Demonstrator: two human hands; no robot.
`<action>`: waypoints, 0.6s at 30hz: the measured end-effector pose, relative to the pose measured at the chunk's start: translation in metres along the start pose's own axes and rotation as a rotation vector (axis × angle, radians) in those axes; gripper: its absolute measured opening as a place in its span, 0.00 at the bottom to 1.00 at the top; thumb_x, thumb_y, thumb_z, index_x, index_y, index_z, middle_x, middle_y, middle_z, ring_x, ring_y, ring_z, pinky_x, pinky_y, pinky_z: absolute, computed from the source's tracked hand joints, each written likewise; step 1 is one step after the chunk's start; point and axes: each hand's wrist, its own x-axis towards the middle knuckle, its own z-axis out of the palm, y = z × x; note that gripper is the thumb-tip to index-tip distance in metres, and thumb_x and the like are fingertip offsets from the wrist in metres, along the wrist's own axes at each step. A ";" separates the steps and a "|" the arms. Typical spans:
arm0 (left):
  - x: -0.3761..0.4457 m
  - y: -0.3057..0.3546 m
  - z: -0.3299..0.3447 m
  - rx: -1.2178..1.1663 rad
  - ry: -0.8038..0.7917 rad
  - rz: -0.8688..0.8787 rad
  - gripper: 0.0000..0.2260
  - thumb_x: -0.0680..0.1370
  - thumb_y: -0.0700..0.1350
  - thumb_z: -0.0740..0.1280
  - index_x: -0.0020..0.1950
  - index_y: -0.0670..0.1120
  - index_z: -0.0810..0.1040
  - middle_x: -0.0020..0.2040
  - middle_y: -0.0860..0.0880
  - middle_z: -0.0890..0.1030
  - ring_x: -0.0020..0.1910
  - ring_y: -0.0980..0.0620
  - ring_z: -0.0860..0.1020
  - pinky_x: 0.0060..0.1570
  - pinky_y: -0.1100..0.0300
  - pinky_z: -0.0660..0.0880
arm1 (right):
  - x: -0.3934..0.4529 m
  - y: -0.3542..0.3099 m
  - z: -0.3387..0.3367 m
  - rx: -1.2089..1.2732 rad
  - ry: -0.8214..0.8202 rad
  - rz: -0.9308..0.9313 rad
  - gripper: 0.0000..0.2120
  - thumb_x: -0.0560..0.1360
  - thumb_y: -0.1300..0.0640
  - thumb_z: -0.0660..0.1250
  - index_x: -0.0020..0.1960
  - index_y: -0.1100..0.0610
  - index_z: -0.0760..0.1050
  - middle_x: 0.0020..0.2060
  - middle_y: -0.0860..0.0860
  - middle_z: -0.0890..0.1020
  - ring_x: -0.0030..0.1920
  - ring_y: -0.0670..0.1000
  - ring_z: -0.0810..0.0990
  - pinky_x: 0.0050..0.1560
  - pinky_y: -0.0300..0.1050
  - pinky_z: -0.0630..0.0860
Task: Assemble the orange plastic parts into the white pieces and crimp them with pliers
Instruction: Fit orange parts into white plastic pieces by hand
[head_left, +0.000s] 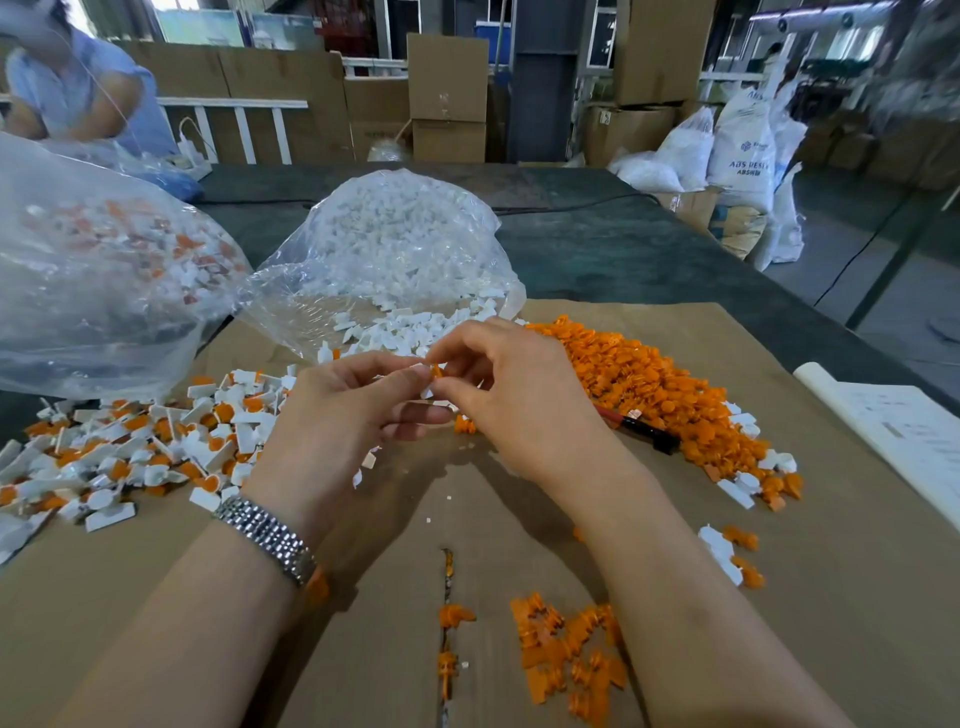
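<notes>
**Fingertips meeting over one orange part and one white piece**

Fingertips of both hands converge above the middle of the cardboard sheet. The right hand pinches a small orange part between thumb and forefinger; the left hand grips a white piece with its thumb pressed against curled fingers. The two items touch at the point where the hands meet — whether the orange part is seated in the white piece cannot be told. A metal watch band circles the left wrist.

Just beyond the right hand lies a long heap of loose orange parts, with the pliers resting at its near edge, handles partly covered by the heap. Left of the left hand spreads a pile of assembled pieces, white with orange inserts. Behind the hands an open clear bag of white pieces spills onto the cardboard; a second clear bag at far left holds mixed white-and-orange pieces. A small cluster of orange parts lies near the right forearm — a few more sit in the cardboard seam. A printed paper lies at the right edge.
</notes>
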 end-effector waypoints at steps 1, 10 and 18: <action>0.000 0.000 0.000 0.001 0.004 -0.007 0.06 0.78 0.39 0.72 0.52 0.38 0.84 0.46 0.39 0.87 0.44 0.42 0.87 0.36 0.63 0.81 | 0.000 0.000 -0.001 -0.003 -0.001 0.000 0.07 0.76 0.58 0.74 0.54 0.53 0.83 0.46 0.48 0.82 0.45 0.46 0.80 0.51 0.42 0.78; -0.002 0.005 -0.002 -0.076 -0.037 -0.087 0.09 0.70 0.42 0.75 0.45 0.38 0.87 0.45 0.37 0.86 0.42 0.45 0.87 0.36 0.64 0.80 | 0.001 0.003 0.000 -0.008 -0.009 -0.033 0.07 0.75 0.57 0.75 0.53 0.53 0.84 0.45 0.48 0.83 0.44 0.45 0.80 0.52 0.43 0.78; -0.003 0.010 -0.007 -0.136 -0.043 -0.119 0.08 0.78 0.36 0.70 0.54 0.33 0.82 0.46 0.34 0.85 0.44 0.42 0.87 0.37 0.61 0.81 | 0.001 0.007 -0.002 0.128 -0.004 -0.005 0.09 0.73 0.59 0.77 0.51 0.53 0.84 0.41 0.46 0.82 0.43 0.45 0.81 0.50 0.41 0.80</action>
